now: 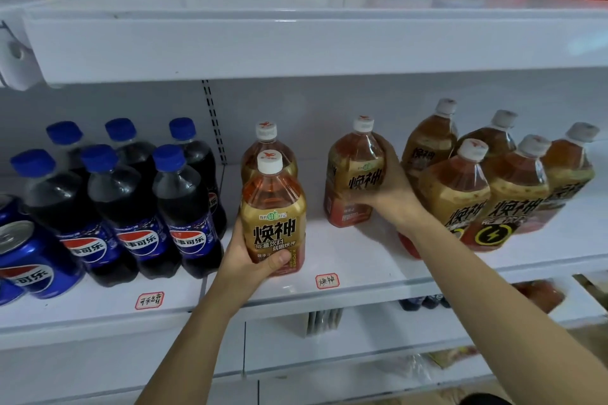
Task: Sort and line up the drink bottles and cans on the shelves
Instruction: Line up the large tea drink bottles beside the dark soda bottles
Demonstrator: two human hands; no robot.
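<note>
Bottles [272, 214] gripped in both hands [255, 260]

There is only one view, from a camera on the person's head. It faces forward and a little down, straight at the white middle shelf [362, 260], which is close and fills the picture. The upper shelf [296, 39] runs across 12 o'clock, and lower shelves show at 6 o'clock. Both forearms enter from 6 o'clock. The wide lens bends the shelf edges.
</note>
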